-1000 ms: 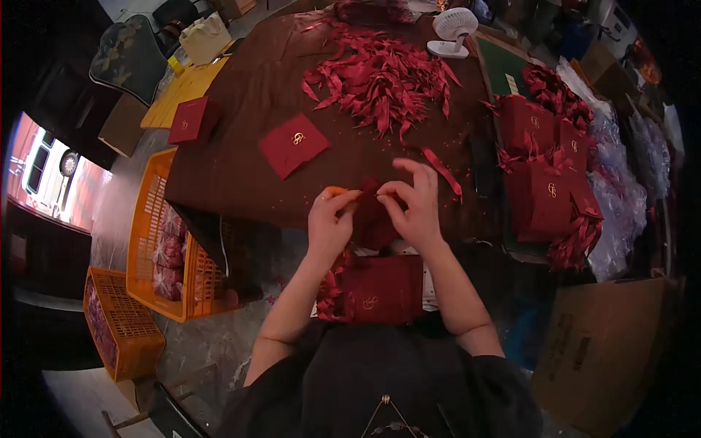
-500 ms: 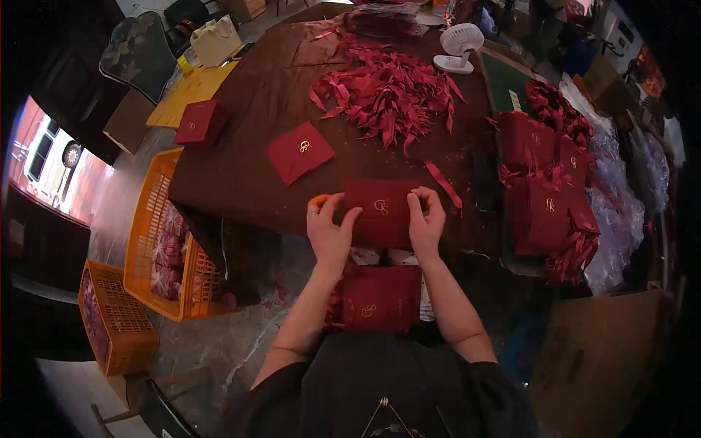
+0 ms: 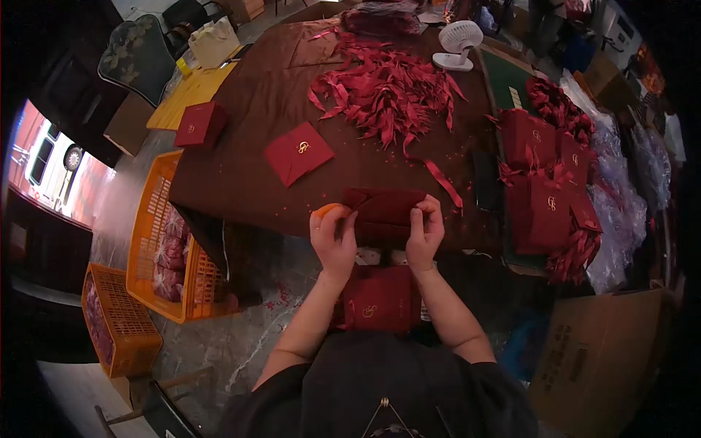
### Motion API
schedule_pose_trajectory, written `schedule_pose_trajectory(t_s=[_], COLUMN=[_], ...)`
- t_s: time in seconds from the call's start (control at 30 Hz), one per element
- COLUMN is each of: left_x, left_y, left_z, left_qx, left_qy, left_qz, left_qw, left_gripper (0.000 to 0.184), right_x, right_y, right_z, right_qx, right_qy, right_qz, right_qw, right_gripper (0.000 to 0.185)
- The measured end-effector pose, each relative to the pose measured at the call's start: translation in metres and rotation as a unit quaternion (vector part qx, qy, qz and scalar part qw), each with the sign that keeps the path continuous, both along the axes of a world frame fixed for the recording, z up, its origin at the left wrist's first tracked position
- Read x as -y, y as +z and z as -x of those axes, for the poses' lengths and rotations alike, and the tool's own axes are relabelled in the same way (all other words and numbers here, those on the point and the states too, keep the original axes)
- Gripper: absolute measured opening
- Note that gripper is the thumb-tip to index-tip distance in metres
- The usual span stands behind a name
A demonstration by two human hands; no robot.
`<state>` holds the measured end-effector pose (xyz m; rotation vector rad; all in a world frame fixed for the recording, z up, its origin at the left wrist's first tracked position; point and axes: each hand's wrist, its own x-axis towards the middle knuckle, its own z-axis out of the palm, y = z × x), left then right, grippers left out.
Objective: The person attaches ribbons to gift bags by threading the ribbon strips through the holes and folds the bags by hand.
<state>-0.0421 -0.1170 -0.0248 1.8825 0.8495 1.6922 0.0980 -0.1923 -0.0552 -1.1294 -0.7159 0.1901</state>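
Note:
A dark red paper gift bag [image 3: 385, 208] is held by its two sides over the table's near edge, tilted so that its gold letters do not show. At its left side, my left hand [image 3: 334, 237] pinches it between thumb and fingers; an orange cover sits on one fingertip. My right hand [image 3: 425, 237] grips the other side the same way. Below, at my lap, lies another red gift bag [image 3: 378, 298] with gold letters. Ahead and to the left, a flat red gift bag [image 3: 299, 152] rests on the brown tablecloth [image 3: 248, 168].
A heap of red ribbons [image 3: 387, 91] lies mid-table, with a white fan [image 3: 458, 45] behind it. Ribboned red bags [image 3: 544, 201] are stacked to the right. A red box-like item [image 3: 199, 123] sits at the left edge, above orange crates [image 3: 150, 219]. A cardboard box [image 3: 595, 358] stands lower right.
The held bag has tipped over, so its gold-lettered face has turned out of sight and a folded edge shows. Both hands have rotated with it, still gripping its sides.

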Motion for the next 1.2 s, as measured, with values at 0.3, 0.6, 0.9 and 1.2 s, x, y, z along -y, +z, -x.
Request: schedule_pose_trajectory(t_s=[0.3, 0.6, 0.9, 1.2], left_x=[-0.012, -0.028, -0.003, -0.005], left_y=[-0.002, 0.022, -0.018, 0.046], left_z=[0.008, 0.006, 0.006, 0.006], left_qx=[-0.023, 0.078, 0.019, -0.089], left_qy=[-0.045, -0.103, -0.160, 0.011], left_qz=[0.027, 0.232, 0.371, 0.045], left_qw=[0.998, 0.964, 0.915, 0.995], left_gripper=[0.020, 0.020, 0.029, 0.043], right_x=[0.001, 0.002, -0.004, 0.016], right_y=[0.016, 0.006, 0.003, 0.024], right_z=[-0.023, -0.023, -0.014, -0.018], right_qx=[0.026, -0.020, -0.022, 0.289], right_qy=[0.019, 0.113, -0.048, -0.111], right_qz=[0.047, 0.140, 0.058, 0.041], right_qw=[0.998, 0.984, 0.997, 0.950], right_gripper=[0.004, 0.007, 0.007, 0.013])
